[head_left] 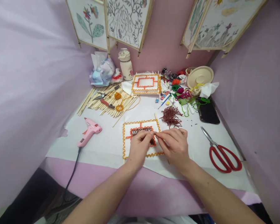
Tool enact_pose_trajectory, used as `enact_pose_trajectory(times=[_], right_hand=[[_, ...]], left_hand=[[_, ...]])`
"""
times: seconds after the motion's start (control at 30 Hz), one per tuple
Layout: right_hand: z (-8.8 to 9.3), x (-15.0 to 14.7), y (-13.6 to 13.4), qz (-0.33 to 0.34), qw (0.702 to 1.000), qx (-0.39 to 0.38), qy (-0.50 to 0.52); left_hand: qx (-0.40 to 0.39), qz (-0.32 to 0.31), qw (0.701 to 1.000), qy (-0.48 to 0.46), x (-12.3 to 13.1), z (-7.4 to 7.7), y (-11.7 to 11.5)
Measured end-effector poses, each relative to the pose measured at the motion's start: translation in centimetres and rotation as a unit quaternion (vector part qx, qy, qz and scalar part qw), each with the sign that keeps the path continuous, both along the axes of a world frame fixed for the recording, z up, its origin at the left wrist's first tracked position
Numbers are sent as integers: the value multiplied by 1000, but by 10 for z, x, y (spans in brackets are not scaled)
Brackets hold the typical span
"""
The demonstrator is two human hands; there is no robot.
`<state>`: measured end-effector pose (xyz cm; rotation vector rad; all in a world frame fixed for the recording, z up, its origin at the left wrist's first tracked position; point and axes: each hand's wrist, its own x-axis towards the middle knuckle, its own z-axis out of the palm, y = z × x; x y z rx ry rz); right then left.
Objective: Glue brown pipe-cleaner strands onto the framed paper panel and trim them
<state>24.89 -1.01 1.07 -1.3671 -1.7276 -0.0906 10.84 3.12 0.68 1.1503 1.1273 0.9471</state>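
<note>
Both hands meet over a white panel (126,130) edged with wavy yellow yarn, with an orange yarn rectangle (140,124) inside. Dark brown yarn loops (142,130) fill the upper part of that rectangle. My left hand (141,144) is closed in a pinch at its middle. My right hand (175,143) pinches right beside it, fingertips almost touching. A short bit of brown yarn (155,133) shows between the fingertips; the rest of it is hidden. Behind my right hand lies a pile of cut brown yarn (170,116).
On the left rests a pink glue gun (90,132) with its cord. Red-handled scissors (224,155) and a black phone (208,111) lie right. Behind are bamboo sticks (102,107), pliers (104,101), a bottle (126,65), a second yarn-edged panel (146,83) and coloured yarn (180,91).
</note>
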Motion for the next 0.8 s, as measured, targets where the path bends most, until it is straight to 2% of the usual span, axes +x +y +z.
enact_pose_trajectory(times=[0.07, 0.13, 0.33, 0.5, 0.67, 0.8], right_hand=[[0, 0, 1, 2, 999, -13, 46], [0, 1, 1, 3, 994, -43, 104], [1, 5, 1, 27, 959, -145, 243], [1, 5, 1, 41, 953, -164, 252], [-2, 5, 2, 48, 955, -160, 244], [-3, 6, 1, 9, 986, -91, 142]], left_hand=[[-48, -6, 996, -70, -1, 1, 1], [-53, -12, 994, -94, -2, 2, 2], [3, -25, 1000, -18, -4, 8, 3], [21, -40, 999, -14, -4, 7, 3], [8, -39, 999, -24, -4, 2, 3], [14, -17, 1000, -8, -3, 4, 4]])
